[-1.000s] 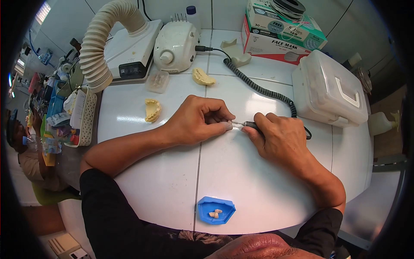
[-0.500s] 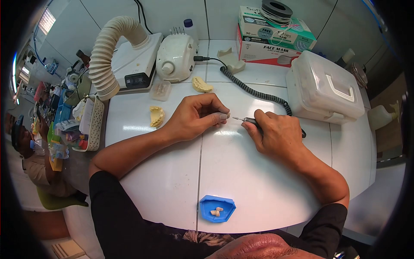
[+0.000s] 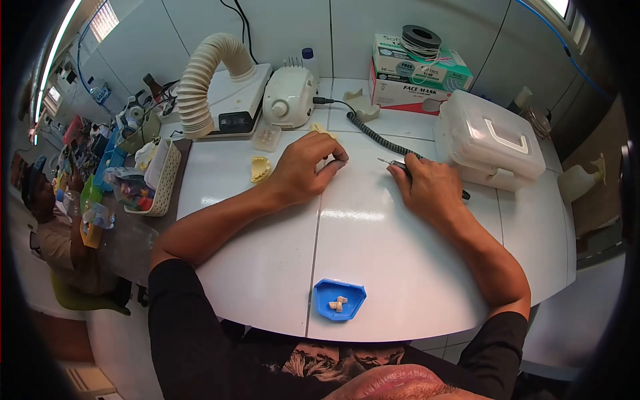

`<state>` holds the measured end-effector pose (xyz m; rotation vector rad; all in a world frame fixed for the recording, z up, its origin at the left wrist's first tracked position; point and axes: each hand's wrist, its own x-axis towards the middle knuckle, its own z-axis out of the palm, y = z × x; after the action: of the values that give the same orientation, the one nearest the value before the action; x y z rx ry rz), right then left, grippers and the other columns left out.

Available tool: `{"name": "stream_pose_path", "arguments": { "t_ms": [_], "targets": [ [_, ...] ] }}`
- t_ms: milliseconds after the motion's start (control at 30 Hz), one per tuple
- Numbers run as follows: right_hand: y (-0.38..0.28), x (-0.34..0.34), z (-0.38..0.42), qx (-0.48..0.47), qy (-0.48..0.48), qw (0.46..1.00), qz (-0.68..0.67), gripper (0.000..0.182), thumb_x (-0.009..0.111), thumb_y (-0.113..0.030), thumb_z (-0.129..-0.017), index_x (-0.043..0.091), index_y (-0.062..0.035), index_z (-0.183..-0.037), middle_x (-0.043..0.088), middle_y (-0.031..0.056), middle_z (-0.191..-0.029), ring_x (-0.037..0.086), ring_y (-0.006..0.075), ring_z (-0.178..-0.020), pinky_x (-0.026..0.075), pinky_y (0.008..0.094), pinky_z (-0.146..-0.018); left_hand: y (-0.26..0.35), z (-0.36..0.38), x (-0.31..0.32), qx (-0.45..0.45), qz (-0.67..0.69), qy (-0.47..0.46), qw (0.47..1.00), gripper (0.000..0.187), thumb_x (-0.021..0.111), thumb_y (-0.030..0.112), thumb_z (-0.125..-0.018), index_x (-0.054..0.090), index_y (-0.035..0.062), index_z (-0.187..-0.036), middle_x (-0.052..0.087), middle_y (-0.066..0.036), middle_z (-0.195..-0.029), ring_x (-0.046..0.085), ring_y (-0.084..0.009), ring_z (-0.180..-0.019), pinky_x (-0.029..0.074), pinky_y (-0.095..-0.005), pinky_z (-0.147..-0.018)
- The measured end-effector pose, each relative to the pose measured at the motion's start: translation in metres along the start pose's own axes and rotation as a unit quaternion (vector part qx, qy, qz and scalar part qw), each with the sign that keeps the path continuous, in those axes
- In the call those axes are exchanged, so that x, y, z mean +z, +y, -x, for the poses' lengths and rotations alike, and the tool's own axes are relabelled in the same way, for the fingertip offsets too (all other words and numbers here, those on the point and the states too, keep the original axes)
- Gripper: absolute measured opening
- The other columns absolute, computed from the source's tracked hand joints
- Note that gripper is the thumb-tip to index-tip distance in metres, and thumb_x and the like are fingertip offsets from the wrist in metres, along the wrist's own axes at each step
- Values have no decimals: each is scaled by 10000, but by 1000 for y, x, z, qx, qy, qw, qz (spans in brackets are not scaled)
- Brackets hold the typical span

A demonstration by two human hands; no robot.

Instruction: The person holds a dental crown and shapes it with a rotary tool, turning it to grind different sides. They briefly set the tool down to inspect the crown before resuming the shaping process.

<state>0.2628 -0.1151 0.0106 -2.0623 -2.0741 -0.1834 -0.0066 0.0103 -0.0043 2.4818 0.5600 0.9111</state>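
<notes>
My left hand (image 3: 308, 167) is closed in a pinch above the table, thumb and index finger together. Its fingers hide most of the small tooth-coloured piece at their tips. Across a gap, my right hand (image 3: 430, 189) wraps round a dark rotary handpiece (image 3: 400, 165), whose thin metal bur points left toward my left hand. Just left of my left hand lies a yellowish dental cast (image 3: 260, 170). Another cast (image 3: 323, 131) shows partly behind that hand. Nearer to me, a blue tray (image 3: 360, 293) holds several small tooth-coloured pieces (image 3: 339, 304).
The white control box (image 3: 290, 99) joins a coiled cord (image 3: 383, 141) that runs to the right hand. A dust extractor hose (image 3: 200, 80) arches at back left. A white case (image 3: 490, 143) and mask boxes (image 3: 413, 93) stand rightward. Another person (image 3: 60, 233) sits far left.
My hands have moved farther apart, and the bur tip has drawn away from my left fingertips. The pale piece seen there earlier is now mostly hidden. The whole view has shifted slightly.
</notes>
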Motion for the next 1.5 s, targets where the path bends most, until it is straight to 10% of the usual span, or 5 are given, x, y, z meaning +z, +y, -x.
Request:
{"name": "stream_pose_path", "arguments": {
  "t_ms": [200, 300, 400, 1200, 1500],
  "targets": [
    [0, -1, 0, -5, 3, 1000, -13, 477, 594, -496, -1137, 680, -65, -951, 762, 161, -747, 756, 393, -652, 573, 543, -577, 12, 2, -2, 86, -39, 2, 995, 122, 784, 24, -984, 727, 38, -1091, 758, -112, -1098, 719, -241, -1068, 552, -367, -949],
    [2, 1, 0, -16, 12, 1000, -13, 468, 612, -491, -1129, 673, -65, -944, 758, 160, -741, 751, 391, -643, 568, 541, -568, 15, 9, 7, -87, 326, -34, 941, 135, 749, 65, -1064, 693, 52, -1187, 739, -88, -1173, 704, -185, -1130, 558, -355, -996],
    [2, 1, 0, -25, 15, 999, -26, 466, 623, -491, -1123, 670, -67, -936, 746, 154, -729, 740, 389, -621, 561, 543, -557, 4, 10, 12, -124, 405, -61, 904, 149, 700, 110, -1122, 663, 55, -1255, 703, -68, -1229, 686, -147, -1160, 561, -337, -1017],
    [-1, 7, 1, -183, 163, 961, -130, 407, 896, -416, -929, 655, -90, -890, 610, 47, -680, 634, 261, -551, 479, 396, -522, 1, 4, 7, -207, 425, -130, 871, 208, 792, 106, -1061, 662, 41, -1209, 752, -63, -1175, 735, -143, -1157, 586, -316, -1025],
    [-2, 3, 5, -337, 139, 928, -81, 606, 907, -172, -839, 759, -139, -1426, 559, -38, -664, 611, 156, -564, 439, 350, -530, 2, 4, 7, -188, 414, -141, 879, 182, 782, 101, -1065, 653, 40, -1178, 750, -67, -1159, 731, -142, -1155, 585, -319, -1029]
  ]
}}
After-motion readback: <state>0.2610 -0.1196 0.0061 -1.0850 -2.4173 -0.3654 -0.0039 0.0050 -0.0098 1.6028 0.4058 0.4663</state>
